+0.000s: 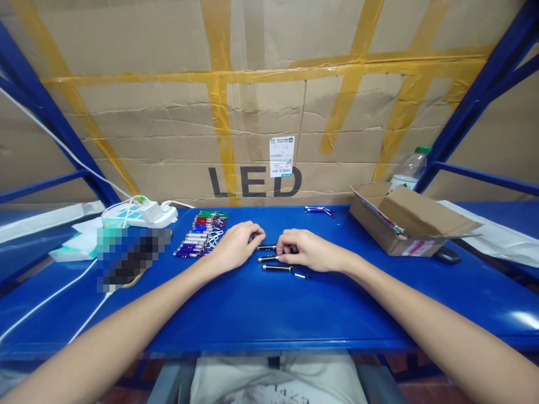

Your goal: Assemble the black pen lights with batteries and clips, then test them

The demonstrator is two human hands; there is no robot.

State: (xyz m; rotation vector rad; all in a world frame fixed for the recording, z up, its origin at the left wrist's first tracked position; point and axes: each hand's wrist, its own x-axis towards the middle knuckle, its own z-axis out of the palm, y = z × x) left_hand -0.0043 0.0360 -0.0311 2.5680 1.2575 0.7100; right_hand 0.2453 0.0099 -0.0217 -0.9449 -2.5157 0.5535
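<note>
My left hand (236, 245) rests on the blue table (269, 314) with fingers curled at the left end of a small black keychain flashlight (266, 247). My right hand (305, 249) lies beside it, its fingertips pinching another black flashlight (268, 258). A third black flashlight (278, 269) with a clip lies just in front of my right hand, untouched. A neat row of several coloured keychain flashlights (200, 235) lies left of my left hand.
An open cardboard box (406, 221) stands at the right with a plastic bottle (410, 167) behind it. A blue flashlight (319, 210) lies at the back. A white power strip (145, 214) with cables and a blurred object (126, 255) sit left. A taped cardboard wall (269, 101) closes the back.
</note>
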